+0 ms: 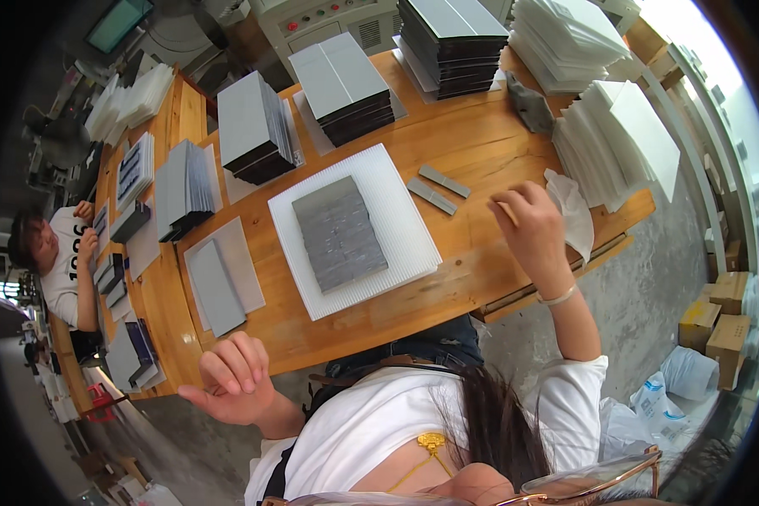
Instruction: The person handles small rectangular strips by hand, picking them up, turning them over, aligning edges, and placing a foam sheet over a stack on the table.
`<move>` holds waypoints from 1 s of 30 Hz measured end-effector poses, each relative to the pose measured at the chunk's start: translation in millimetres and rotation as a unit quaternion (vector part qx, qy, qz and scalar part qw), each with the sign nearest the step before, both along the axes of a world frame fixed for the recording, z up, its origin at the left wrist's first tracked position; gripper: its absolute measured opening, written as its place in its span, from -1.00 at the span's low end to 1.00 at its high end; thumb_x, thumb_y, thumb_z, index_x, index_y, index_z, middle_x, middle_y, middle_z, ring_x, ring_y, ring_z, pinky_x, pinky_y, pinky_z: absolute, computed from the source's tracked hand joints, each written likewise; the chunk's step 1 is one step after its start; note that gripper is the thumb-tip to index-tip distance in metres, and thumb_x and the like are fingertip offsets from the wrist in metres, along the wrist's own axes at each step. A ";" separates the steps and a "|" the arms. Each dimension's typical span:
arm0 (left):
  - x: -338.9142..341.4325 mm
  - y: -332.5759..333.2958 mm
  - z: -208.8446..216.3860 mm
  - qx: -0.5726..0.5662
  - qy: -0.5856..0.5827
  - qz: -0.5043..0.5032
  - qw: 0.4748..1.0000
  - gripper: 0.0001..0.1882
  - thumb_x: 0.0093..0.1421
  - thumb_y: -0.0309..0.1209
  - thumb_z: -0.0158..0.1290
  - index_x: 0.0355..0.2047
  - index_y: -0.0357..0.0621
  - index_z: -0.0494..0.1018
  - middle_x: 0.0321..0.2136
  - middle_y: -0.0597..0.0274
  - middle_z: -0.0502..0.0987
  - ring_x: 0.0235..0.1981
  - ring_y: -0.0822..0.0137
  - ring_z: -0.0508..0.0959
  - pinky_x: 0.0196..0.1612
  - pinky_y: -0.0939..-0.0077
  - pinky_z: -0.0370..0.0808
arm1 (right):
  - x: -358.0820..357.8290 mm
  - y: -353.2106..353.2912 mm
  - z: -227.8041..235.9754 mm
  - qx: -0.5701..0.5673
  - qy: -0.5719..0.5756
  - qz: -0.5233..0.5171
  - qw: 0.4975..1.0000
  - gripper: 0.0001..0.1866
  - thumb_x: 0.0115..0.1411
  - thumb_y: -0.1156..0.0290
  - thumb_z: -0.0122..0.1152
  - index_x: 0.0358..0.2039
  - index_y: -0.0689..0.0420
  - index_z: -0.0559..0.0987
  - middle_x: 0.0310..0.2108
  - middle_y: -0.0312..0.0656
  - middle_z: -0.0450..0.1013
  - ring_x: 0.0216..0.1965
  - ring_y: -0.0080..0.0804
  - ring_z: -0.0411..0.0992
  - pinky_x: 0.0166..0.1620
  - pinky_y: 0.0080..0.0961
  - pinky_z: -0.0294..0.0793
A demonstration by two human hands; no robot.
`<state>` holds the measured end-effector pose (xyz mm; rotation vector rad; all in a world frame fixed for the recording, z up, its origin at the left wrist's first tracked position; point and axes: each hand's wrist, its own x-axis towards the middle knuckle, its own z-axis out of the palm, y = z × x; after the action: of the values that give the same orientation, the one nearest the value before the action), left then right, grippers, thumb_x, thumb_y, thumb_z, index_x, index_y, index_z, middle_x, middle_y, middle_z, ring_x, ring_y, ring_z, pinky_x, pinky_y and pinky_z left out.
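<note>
In front of me lies a stack of white ribbed sheets [413, 253] on the wooden table. On top of it rests a dark grey rectangular layer of flat pieces [339, 236] with rough seams. My left hand [234, 379] hovers at the near table edge, fingers loosely bent and thumb apart, holding nothing. The closest thing to it is a flat grey panel [217, 287] on a pale sheet. Over the right part of the table is my right hand [531, 223], fingers bent and apart, nothing visible in it. Two small grey strips [444, 180] lie to its left.
Tall stacks of grey panels [341, 76] line the far side. White sheet piles [611, 143] stand at the right, beside a dark cloth [530, 103] and a crumpled white sheet [569, 211]. At the left a co-worker [63, 253] sits by more grey stacks. Cardboard boxes [725, 337] are on the floor.
</note>
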<state>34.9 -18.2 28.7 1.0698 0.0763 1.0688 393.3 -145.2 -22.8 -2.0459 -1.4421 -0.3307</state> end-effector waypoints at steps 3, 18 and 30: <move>4.3 7.4 -0.7 -0.014 0.022 0.011 1.000 -0.45 0.30 0.11 -0.24 -0.63 -0.05 0.30 -0.67 0.34 0.29 -0.57 0.43 0.24 -0.50 0.58 0.18 | -1.3 28.6 -11.8 -0.033 0.018 0.058 0.998 -0.82 -0.08 0.40 0.33 -0.47 0.15 0.52 -0.45 -0.17 0.40 -0.36 -0.21 0.37 -0.29 -0.34 0.39; 21.8 28.8 -10.2 -0.040 0.047 0.018 0.998 -0.47 0.30 0.11 -0.25 -0.62 -0.01 0.29 -0.68 0.36 0.28 -0.57 0.45 0.23 -0.51 0.61 0.16 | -15.0 57.7 -24.7 -0.064 0.013 0.084 0.994 -0.79 -0.08 0.35 0.34 -0.45 0.12 0.51 -0.43 -0.20 0.39 -0.33 -0.25 0.37 -0.23 -0.37 0.36; 25.9 33.7 -13.3 -0.059 0.054 0.024 0.996 -0.47 0.29 0.11 -0.21 -0.64 0.00 0.27 -0.69 0.38 0.27 -0.59 0.46 0.22 -0.53 0.60 0.15 | -13.5 60.8 -19.6 -0.113 0.078 0.049 0.989 -0.80 -0.08 0.37 0.35 -0.45 0.14 0.53 -0.47 -0.19 0.39 -0.35 -0.21 0.38 -0.25 -0.35 0.37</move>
<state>60.8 15.5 15.5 1.0224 0.2510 1.0367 379.8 -84.4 -42.4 -2.1141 -1.5352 0.0351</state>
